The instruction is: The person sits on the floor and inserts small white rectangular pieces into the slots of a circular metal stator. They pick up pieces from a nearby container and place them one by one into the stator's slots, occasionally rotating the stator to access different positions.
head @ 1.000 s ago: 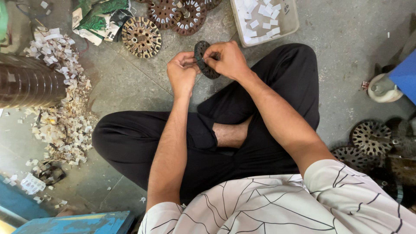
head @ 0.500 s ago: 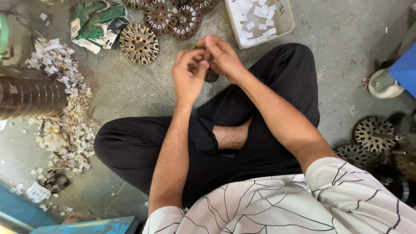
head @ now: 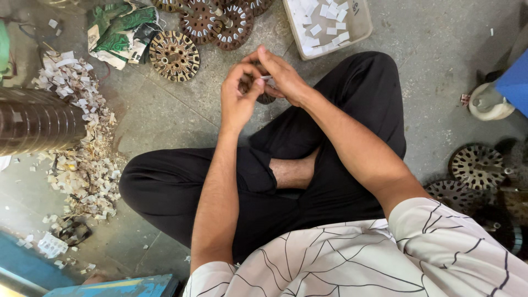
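Note:
I sit cross-legged on a concrete floor in black trousers. Both hands are raised together in front of my knees. My left hand (head: 237, 99) and my right hand (head: 283, 77) close around a dark round slotted metal disc (head: 267, 98), which is mostly hidden behind the fingers. A small white paper strip (head: 266, 78) shows between my fingertips at the disc. Several similar rusty slotted discs (head: 175, 55) lie on the floor just beyond my hands.
A shallow beige tray (head: 360, 30) with several white paper slips sits at top right. Paper scraps (head: 82, 159) litter the left floor beside a dark ribbed cylinder (head: 36, 120). More slotted discs (head: 476, 165) lie at right. A green-and-white bag (head: 118, 33) lies top left.
The hands have closed in over the disc, which was plainly visible a second ago and is now mostly covered. The view has shifted slightly.

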